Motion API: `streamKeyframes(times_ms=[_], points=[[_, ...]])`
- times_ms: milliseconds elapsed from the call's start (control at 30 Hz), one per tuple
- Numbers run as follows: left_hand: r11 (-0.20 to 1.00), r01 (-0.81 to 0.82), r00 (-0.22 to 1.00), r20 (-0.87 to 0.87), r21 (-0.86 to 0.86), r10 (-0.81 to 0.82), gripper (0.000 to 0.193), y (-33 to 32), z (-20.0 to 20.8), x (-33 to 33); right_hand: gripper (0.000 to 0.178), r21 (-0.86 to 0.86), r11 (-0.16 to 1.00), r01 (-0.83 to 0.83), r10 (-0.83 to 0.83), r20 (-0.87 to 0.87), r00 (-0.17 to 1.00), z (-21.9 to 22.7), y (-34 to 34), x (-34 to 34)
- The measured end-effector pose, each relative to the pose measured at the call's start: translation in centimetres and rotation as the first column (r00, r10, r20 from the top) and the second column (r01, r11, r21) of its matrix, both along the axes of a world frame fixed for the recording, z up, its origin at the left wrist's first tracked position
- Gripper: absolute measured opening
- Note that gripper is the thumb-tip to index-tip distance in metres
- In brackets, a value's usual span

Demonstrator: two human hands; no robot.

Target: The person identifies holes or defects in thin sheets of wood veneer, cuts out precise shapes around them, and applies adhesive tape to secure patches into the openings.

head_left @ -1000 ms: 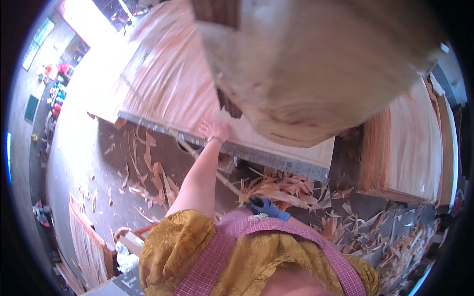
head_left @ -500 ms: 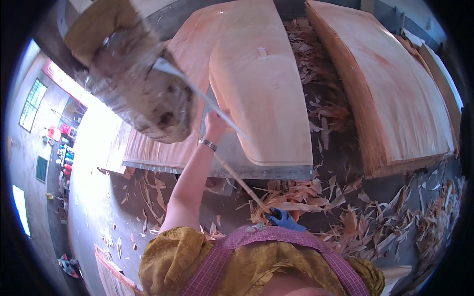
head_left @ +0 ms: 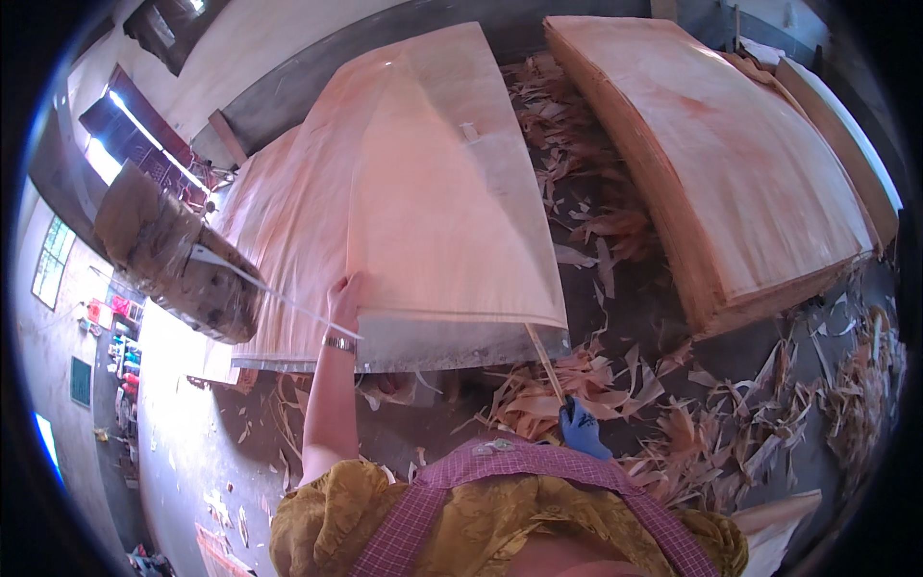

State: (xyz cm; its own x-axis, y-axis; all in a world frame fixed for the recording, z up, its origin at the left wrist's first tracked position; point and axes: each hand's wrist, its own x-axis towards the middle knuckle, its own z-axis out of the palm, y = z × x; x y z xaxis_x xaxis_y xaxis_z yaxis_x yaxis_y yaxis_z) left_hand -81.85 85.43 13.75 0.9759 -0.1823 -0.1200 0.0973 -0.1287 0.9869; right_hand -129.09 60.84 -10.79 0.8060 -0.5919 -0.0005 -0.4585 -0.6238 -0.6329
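Observation:
My bare left hand [head_left: 344, 296], a metal band at its wrist, is closed on the left edge of a thin pale wood veneer sheet [head_left: 433, 231]. This sheet lies over a wide pile of veneer [head_left: 274, 250], with a grey surface [head_left: 452, 346] showing below its near edge. In a blue glove, my right hand [head_left: 583, 429] grips a slim wooden stick [head_left: 545, 363] close to my apron. The stick slants up to the sheet's near right corner, where its far end is hidden.
A tall veneer stack [head_left: 731, 163] stands to the right. Torn veneer scraps [head_left: 673, 442] litter the floor between and before the piles. At the left, a block wrapped in clear plastic [head_left: 173, 255] with a white cord [head_left: 279, 293] juts into view.
My left hand has moved left and nearer, drawing the veneer's edge with it. The stick has swung from left of the sheet to its right corner. My view has shifted.

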Motion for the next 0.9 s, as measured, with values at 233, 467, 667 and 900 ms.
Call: streamKeyframes(times_ms=[233,467,667,900], points=[[0.989,-0.133,0.96,-0.239,0.064,0.145,0.02,3.5,-8.8,0.0,0.053,0.572,0.813,0.11,-0.327,0.292,0.899,2.6,-1.1,6.6],[0.988,-0.152,0.9,-0.417,-0.036,0.123,0.026,5.9,-15.6,-0.1,0.052,0.785,0.613,0.091,-0.519,0.314,0.795,6.1,-5.5,17.3],[0.994,-0.043,0.874,-0.486,-0.105,-0.014,0.025,1.5,-14.6,-3.6,0.021,0.904,0.417,0.094,-0.58,0.185,0.794,7.1,-10.3,17.9],[0.994,0.076,0.85,-0.516,-0.077,-0.105,0.02,-12.3,-14.6,-10.6,0.03,0.972,0.231,0.042,-0.525,0.088,0.847,15.1,-23.5,7.9]])
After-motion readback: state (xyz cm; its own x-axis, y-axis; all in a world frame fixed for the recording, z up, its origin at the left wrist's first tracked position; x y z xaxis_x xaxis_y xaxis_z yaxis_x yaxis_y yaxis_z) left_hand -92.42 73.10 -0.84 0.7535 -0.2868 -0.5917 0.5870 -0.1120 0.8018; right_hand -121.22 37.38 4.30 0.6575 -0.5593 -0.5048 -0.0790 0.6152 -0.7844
